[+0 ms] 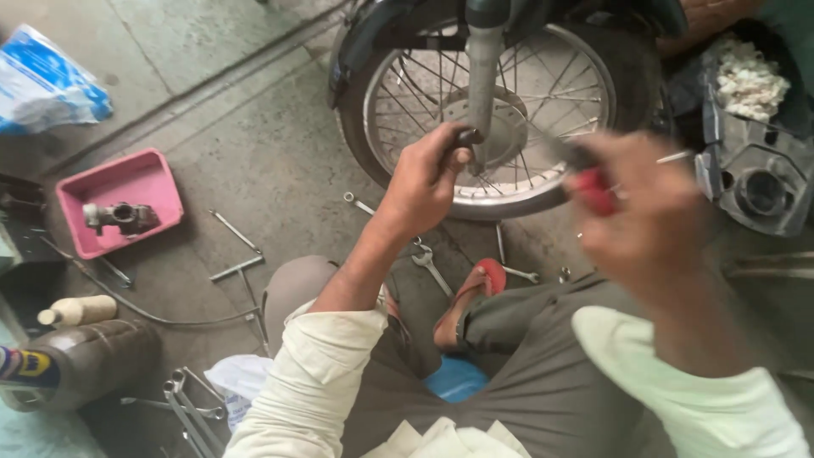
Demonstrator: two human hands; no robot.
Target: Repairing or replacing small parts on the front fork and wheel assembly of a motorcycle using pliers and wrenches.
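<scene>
A motorcycle's front wheel [543, 76] with spokes and a grey fork leg [483, 68] stands in front of me. My left hand [428, 174] reaches up to the bottom of the fork leg near the hub and grips a small dark part there. Close to the camera and blurred, my right hand [649, 220] is closed on a red-handled tool [593, 191] to the right of the wheel. I sit with knees apart, a red sandal [475, 293] on my foot below the wheel.
A pink tray [148, 182] holding a metal part sits at left. Several spanners [432, 267] and T-handled wrenches [237, 263] lie on the concrete floor. A dark bottle [85, 360], a small white bottle [80, 311], a blue-white bag [47, 80] and a black part with white rags [750, 80] surround me.
</scene>
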